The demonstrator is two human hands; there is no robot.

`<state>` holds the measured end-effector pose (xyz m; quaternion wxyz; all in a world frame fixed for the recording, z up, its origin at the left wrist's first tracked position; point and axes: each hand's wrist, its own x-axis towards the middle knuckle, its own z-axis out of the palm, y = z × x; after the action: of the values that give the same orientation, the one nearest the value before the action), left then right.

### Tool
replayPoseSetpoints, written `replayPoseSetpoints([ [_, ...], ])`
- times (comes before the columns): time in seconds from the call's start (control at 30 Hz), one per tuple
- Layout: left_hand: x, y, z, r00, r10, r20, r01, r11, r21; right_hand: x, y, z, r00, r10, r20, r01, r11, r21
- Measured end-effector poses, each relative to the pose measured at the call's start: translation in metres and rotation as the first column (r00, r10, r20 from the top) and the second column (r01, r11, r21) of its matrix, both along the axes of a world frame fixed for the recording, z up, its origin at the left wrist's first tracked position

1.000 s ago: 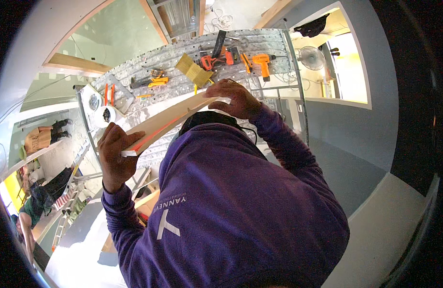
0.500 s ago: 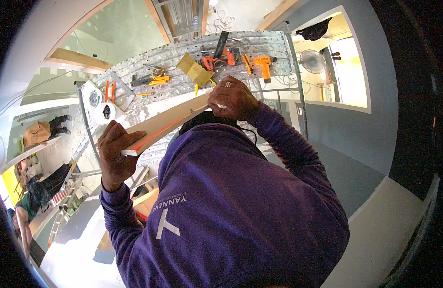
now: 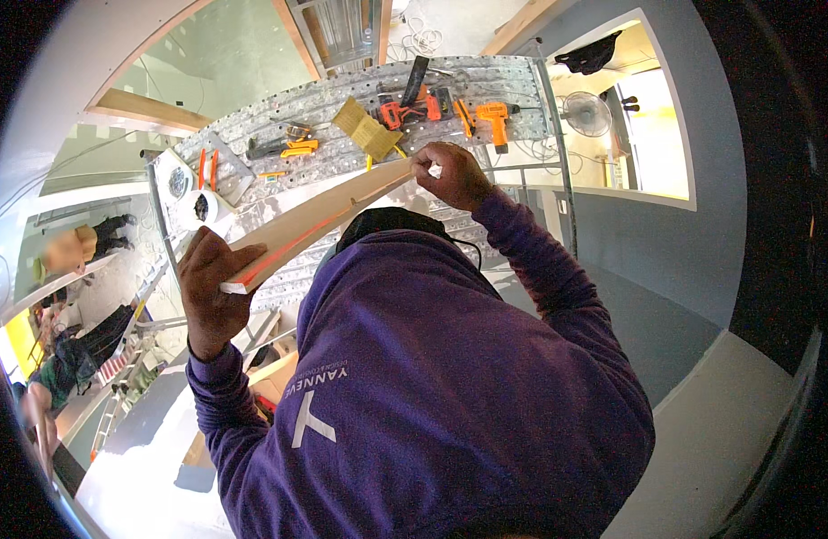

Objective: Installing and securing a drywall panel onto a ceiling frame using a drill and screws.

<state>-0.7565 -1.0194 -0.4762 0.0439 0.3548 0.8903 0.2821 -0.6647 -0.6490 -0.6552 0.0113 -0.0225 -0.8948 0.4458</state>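
Observation:
A long strip of plasterboard [image 3: 311, 220], tan-faced with a white edge and an orange streak, slants up to the right between my hands. My left hand [image 3: 215, 287] is closed on its lower left end, thumb across the face. Closed fingers of my right hand [image 3: 452, 176] grip the far right end, where a white broken bit shows. The strip is held above a metal scaffold platform [image 3: 297, 99]. Just beyond its right part lies a folded yellowish sheet [image 3: 367, 131] on the platform.
On the platform lie an orange drill [image 3: 495, 121], a red power tool [image 3: 394, 114], a yellow utility knife [image 3: 299, 147] and a white tub [image 3: 199, 208]. A scaffold post [image 3: 558, 153] rises at right, near a fan [image 3: 586, 115]. Another person [image 3: 68, 364] is at far left.
My right hand has moved slightly right and turned. The strip has shifted with it, showing more of its tan face. The other person at far left has shifted a little.

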Motion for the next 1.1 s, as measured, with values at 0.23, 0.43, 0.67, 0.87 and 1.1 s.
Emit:
replayPoseSetpoints([
  [0.23,0.002,0.003,-0.001,0.999,-0.027,-0.038,0.029,0.998,0.062,-0.002,-0.010,0.017,0.945,0.186,-0.269,-0.169,0.982,0.085],
  [0.43,0.002,0.011,0.001,0.992,-0.086,-0.091,0.097,0.988,0.117,-0.005,-0.010,0.032,0.857,0.324,-0.401,-0.202,0.926,0.317],
  [0.67,0.004,0.012,-0.004,0.990,-0.100,-0.103,0.113,0.986,0.121,-0.004,-0.012,0.022,0.894,0.255,-0.367,-0.196,0.962,0.190],
  [0.87,0.006,0.022,-0.009,0.986,-0.133,-0.105,0.141,0.987,0.078,-0.007,-0.012,0.001,0.984,0.113,-0.140,-0.117,0.993,-0.027],
  [1.1,0.002,0.012,-0.002,0.987,-0.086,-0.137,0.100,0.990,0.100,0.001,0.043,-0.062,0.980,-0.118,0.158,0.108,0.991,0.074],
])
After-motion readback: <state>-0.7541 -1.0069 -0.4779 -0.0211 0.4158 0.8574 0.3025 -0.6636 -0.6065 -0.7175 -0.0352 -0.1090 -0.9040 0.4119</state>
